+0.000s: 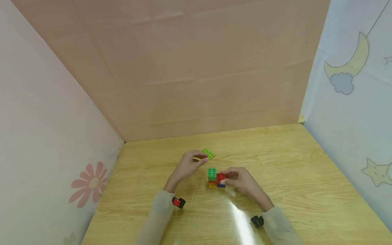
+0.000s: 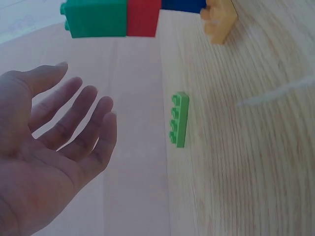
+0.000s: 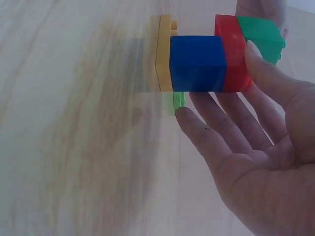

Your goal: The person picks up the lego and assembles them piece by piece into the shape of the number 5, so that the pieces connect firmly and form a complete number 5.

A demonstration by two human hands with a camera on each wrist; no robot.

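A small stack of toy building bricks stands on the table: a yellow plate (image 3: 164, 54) at the bottom, a blue brick (image 3: 198, 64) on it, a red brick (image 3: 232, 51) above, and a green brick (image 1: 212, 174) on top. My right hand (image 1: 243, 182) holds the red brick, thumb on the near side and fingers behind. To the left of the stack my left hand (image 1: 189, 165) hovers with loosely bent fingers and holds nothing. Just beyond its fingertips lies a light green studded plate (image 1: 208, 154), flat on the table.
The wooden table (image 1: 147, 177) stretches around the bricks. A plain backdrop (image 1: 196, 85) rises behind it, with a flower-printed wall (image 1: 55, 119) on the left and a moon-and-star wall (image 1: 346, 129) on the right. Light glares off the table front.
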